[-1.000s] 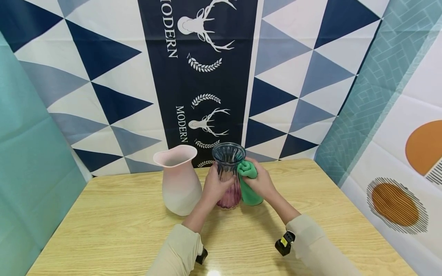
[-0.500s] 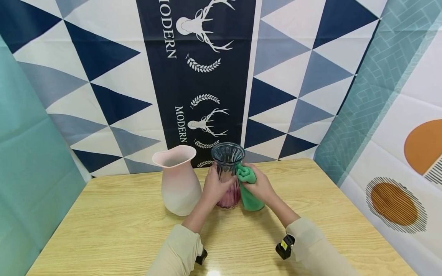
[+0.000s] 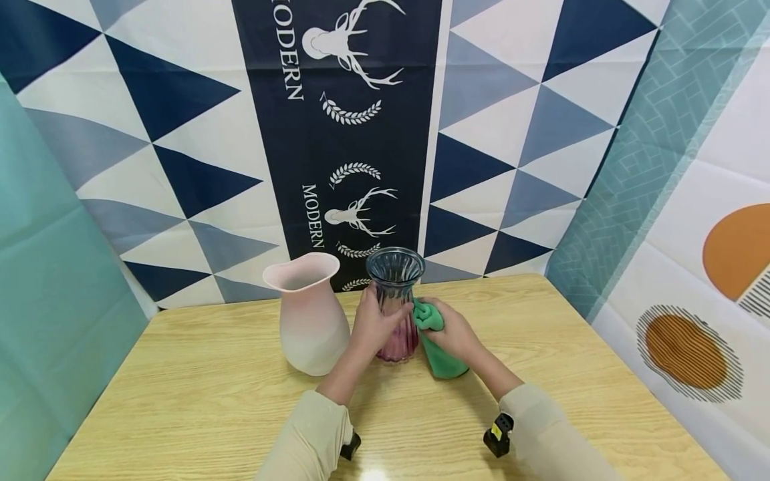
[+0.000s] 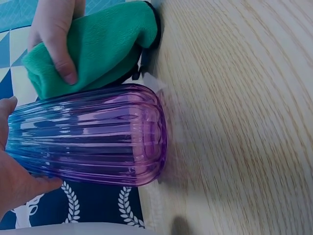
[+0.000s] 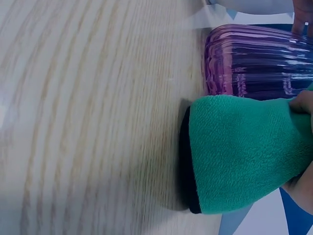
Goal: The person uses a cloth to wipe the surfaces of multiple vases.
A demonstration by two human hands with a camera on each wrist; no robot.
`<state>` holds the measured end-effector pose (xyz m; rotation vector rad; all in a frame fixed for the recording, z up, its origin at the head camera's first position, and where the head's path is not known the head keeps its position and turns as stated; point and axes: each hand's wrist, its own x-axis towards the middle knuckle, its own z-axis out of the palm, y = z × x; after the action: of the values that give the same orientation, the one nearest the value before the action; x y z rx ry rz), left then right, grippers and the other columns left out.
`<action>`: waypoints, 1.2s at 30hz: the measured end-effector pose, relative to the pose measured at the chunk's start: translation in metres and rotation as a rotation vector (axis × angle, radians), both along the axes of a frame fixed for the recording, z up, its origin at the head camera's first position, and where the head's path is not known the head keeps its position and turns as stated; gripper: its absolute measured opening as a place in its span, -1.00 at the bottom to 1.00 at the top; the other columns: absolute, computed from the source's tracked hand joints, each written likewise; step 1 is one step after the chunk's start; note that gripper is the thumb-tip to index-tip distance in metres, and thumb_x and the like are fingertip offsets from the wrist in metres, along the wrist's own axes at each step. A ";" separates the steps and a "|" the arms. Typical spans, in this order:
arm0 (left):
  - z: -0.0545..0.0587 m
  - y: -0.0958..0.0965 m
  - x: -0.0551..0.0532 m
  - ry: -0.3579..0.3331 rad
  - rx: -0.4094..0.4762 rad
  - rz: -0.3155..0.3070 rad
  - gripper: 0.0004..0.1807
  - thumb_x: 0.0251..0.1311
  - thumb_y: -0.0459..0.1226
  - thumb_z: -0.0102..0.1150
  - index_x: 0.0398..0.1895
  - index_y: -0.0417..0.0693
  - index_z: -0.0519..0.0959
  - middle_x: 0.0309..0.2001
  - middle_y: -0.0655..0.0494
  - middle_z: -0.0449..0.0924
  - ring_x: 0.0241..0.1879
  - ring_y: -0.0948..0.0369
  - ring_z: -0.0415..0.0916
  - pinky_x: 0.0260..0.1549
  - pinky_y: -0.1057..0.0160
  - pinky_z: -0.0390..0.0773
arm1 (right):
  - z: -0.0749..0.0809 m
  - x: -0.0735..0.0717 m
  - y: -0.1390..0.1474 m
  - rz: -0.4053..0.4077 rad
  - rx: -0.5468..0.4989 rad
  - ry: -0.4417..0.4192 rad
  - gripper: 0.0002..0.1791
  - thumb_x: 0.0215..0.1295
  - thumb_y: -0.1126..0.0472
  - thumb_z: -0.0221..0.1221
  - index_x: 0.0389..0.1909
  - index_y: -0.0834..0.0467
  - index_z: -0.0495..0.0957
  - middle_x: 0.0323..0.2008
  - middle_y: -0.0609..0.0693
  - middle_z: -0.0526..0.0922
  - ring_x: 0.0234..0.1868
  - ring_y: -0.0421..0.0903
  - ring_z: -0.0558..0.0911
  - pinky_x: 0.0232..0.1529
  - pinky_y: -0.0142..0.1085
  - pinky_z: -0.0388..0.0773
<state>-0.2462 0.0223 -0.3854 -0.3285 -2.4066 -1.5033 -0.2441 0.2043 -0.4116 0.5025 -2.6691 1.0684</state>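
Observation:
A ribbed glass vase (image 3: 397, 341), blue at the flared rim and pink-purple at the base, stands upright on the table. My left hand (image 3: 375, 324) grips it around the middle from the left, thumb across the front. On its right side my right hand (image 3: 454, 331) holds a bunched green cloth (image 3: 445, 361) against the glass. The cloth's dark-edged lower end hangs close to the tabletop in the right wrist view. Seen from the left wrist, the right thumb (image 4: 62, 63) presses on the cloth beside the vase (image 4: 93, 137).
A pink-and-white vase (image 3: 313, 327) with a wavy rim stands just left of the left hand. The wooden table (image 3: 210, 401) ends at a patterned cloth backdrop (image 3: 337, 133) behind. Further hangings (image 3: 54, 267) flank both sides.
The right hand has slid down the glass vase's side with the green cloth, whose lower end has swung right and toward me. The left hand keeps its grip; the view shifts slightly.

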 end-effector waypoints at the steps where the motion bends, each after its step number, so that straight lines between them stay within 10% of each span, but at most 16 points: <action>1: 0.000 0.000 0.000 0.000 0.002 0.003 -0.11 0.04 0.00 0.31 0.31 -0.30 0.17 0.19 -0.25 0.35 0.23 -0.09 0.34 0.22 -0.05 0.35 | 0.000 0.000 0.001 0.005 0.020 -0.008 -0.38 0.08 0.35 0.27 0.21 0.18 0.36 0.11 0.21 0.52 0.08 0.16 0.52 0.06 0.06 0.46; 13: -0.002 0.005 0.001 0.011 0.044 0.048 -0.13 0.00 -0.04 0.36 0.28 -0.34 0.23 0.17 -0.22 0.20 0.19 -0.09 0.32 0.22 -0.04 0.35 | -0.004 0.001 0.005 0.005 0.136 -0.008 -0.40 0.05 0.35 0.27 0.18 0.14 0.39 0.01 0.15 0.57 -0.01 0.08 0.55 -0.05 0.01 0.49; 36: -0.001 0.002 0.000 0.048 0.066 0.002 -0.16 0.01 -0.17 0.34 0.31 -0.20 0.11 0.21 -0.17 0.30 0.26 -0.01 0.29 0.26 0.01 0.32 | 0.028 -0.005 -0.003 -0.121 -0.190 0.182 -0.39 0.04 0.36 0.26 0.19 0.10 0.39 0.04 0.21 0.57 -0.06 0.13 0.57 -0.11 0.00 0.50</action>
<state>-0.2463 0.0241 -0.3864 -0.3438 -2.3139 -1.5526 -0.2495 0.2010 -0.3834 0.3766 -2.3792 1.1650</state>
